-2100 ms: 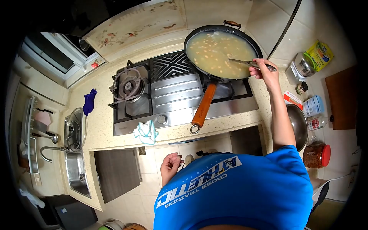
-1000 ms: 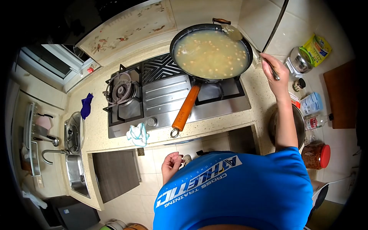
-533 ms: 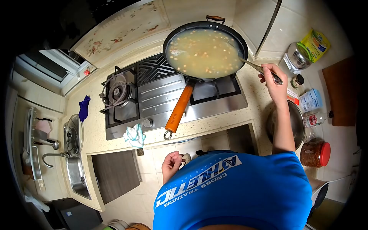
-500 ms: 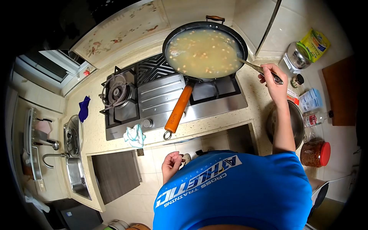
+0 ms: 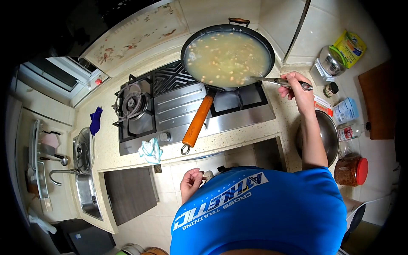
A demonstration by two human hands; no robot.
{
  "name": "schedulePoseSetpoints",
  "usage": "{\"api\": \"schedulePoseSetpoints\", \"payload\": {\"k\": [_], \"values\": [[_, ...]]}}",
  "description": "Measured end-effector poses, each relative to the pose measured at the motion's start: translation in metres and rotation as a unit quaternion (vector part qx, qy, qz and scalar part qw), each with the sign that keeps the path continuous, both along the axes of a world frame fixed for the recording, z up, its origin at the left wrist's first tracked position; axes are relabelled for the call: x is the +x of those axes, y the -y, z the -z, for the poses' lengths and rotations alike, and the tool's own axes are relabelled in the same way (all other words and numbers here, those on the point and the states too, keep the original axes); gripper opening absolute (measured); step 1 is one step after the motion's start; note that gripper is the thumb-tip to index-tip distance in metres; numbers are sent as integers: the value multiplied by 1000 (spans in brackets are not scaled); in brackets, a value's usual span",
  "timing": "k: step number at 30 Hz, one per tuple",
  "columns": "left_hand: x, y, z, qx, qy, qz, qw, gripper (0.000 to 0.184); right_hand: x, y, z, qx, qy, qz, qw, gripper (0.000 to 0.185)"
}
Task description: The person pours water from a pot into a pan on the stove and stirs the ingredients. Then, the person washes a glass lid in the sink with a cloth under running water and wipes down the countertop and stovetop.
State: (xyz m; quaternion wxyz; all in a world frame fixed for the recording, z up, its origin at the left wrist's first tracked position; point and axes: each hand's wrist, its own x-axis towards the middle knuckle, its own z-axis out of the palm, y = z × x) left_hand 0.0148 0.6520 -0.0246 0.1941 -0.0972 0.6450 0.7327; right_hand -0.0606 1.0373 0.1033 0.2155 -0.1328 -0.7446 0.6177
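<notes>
The long metal utensil with a slim shaft (image 5: 275, 80) stood in the pan with its head under the liquid at the near right side, so I couldn't see its shape. A second earlier its flat, rounded head had been lifted into view at the far rim; half a second ago the shaft had entered at the right edge and slanted more steeply. Now it lay flatter and reached further in. The right hand (image 5: 300, 92) held its handle in a closed grip, fingers wrapped around, just outside the rim.

The wide, round black pan (image 5: 271, 59) sat over the right burner of the stainless-steel gas hob (image 5: 180, 104), nearly full of cloudy yellowish liquid (image 5: 225, 55) dotted with pale, bean-like pieces. Its orange-brown wooden handle (image 5: 198, 122) pointed towards the person, in the same spot as half a second ago.

The left hand (image 5: 191, 182) hung beside the blue printed T-shirt (image 5: 263, 208), fingers curled as before; I couldn't tell whether they held anything. A crumpled white-and-turquoise cloth (image 5: 150, 151) lay at the hob's front edge. Beneath the right forearm stood a round, shiny steel bowl (image 5: 330, 135).
</notes>
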Motion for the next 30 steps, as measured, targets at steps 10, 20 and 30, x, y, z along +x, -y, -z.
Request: {"api": "schedulePoseSetpoints", "payload": {"k": [10,20,30], "values": [[4,2,4,-4,-11,2,1000,21,-10,-7,17,-176,-21,-7,984,30],[4,-9,1,2,25,-15,1000,19,-15,-19,5,-90,-137,30,986,32],[-11,26,-4,-15,-7,-4,1000,20,-26,-4,-8,274,-187,79,940,19]]}}
